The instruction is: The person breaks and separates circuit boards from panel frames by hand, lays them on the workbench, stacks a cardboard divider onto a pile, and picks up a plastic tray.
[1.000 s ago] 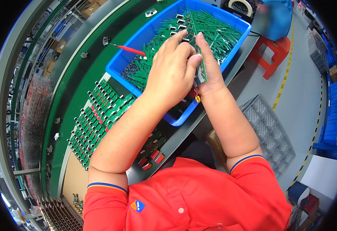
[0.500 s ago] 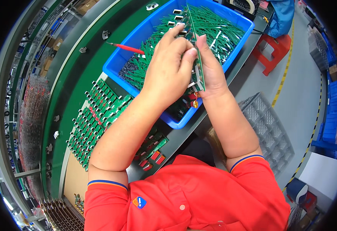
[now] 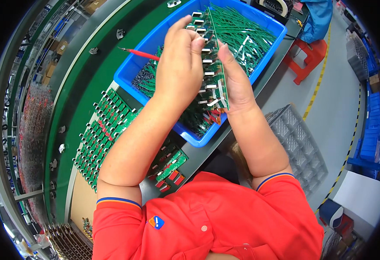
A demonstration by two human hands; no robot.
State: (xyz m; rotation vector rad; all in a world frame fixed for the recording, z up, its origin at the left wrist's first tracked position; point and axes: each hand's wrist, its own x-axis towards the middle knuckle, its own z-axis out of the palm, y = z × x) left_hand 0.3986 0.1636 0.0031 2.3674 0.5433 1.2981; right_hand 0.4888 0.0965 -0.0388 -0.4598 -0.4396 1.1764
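Note:
A green circuit board panel (image 3: 220,69) stands nearly upright over the blue bin, turned almost edge-on, with rows of small metal-topped components on its left-facing side. My right hand (image 3: 237,84) grips it from the right, thumb along the edge. On the component side is my left hand (image 3: 179,65), its thumb and bent fingers drawn together beside the upper components; what they hold, if anything, is hidden. A red-handled tool with a thin pointed tip (image 3: 143,54) sticks out left of this hand above the bin rim; its other end is hidden, so I cannot tell whether the hand touches it.
The blue bin (image 3: 265,25) contains many green board strips. Rows of small boards (image 3: 101,134) and red-marked boards (image 3: 170,167) lie to its left and near side. A green conveyor (image 3: 79,93) carries scattered parts. A red stool (image 3: 304,60) and clear plastic trays (image 3: 296,138) stand right.
My left hand has moved left and slightly up, away from the panel's edge, uncovering more components. The panel is turned a little more toward view. My right hand still holds it.

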